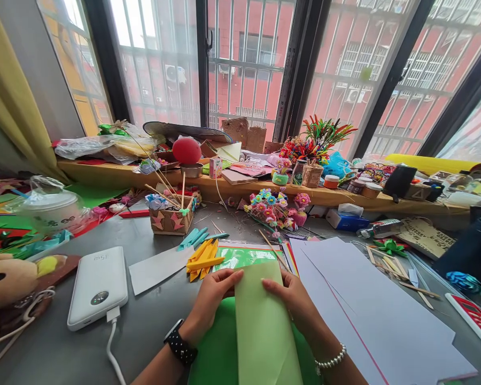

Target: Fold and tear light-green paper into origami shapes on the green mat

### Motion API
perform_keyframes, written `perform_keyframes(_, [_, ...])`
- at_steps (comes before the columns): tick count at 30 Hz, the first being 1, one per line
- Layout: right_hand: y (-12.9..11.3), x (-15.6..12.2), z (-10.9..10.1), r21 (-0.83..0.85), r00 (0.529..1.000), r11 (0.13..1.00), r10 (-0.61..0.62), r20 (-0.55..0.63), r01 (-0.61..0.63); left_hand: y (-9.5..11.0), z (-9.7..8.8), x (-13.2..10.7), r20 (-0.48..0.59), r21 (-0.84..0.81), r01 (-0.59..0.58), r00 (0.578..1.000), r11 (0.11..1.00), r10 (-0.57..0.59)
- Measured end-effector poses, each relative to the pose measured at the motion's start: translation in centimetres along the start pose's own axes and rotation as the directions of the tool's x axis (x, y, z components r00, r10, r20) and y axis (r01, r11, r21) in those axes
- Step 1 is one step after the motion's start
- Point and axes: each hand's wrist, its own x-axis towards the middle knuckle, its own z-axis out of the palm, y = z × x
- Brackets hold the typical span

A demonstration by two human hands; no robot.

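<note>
A long light green sheet of paper (264, 326), seemingly folded lengthwise, is held up in front of me. My left hand (216, 291) pinches its upper left edge between thumb and fingers. On the other side, my right hand (291, 297) grips the upper right edge, its thumb lying on the front face. The fingers behind the paper are hidden. Under it lies a darker green sheet (216, 347). Just beyond my hands are yellow folded paper strips (204, 259) and a bright green sheet in a clear sleeve (244, 256).
White paper sheets (356, 299) spread to the right. A white power bank (99, 289) with a cable sits left, near a white paper strip (160, 269). Behind stand a decorated box of sticks (171, 219) and crocheted flowers (270, 207). A cluttered ledge (232, 188) runs below the windows.
</note>
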Motion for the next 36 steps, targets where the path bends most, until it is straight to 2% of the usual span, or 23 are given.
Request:
perform_keyframes(16, [-0.3, -0.2, 0.0, 0.02, 1.0, 1.0, 0.003, -0.005, -0.003, 0.4, 0.2, -0.2, 0.047, 0.009, 0.027, 0.999, 1.0, -0.028])
perform_keyframes(20, [-0.4, -0.1, -0.4, 0.058, 0.999, 0.998, -0.019, -0.043, 0.021, 0.0, 0.4, 0.0, 0.087, 0.089, 0.08, 0.992, 0.993, -0.088])
perform_keyframes(23, [-0.4, 0.0, -0.8, 0.069, 0.997, 0.997, -0.032, -0.076, 0.037, -0.2, 0.6, 0.0, 0.075, 0.149, 0.091, 0.992, 0.985, -0.103])
perform_keyframes(36, [-0.6, -0.1, -0.9, 0.084, 0.994, 0.995, -0.043, -0.097, 0.051, -0.5, 0.4, 0.1, 0.067, 0.207, 0.103, 0.991, 0.973, -0.119])
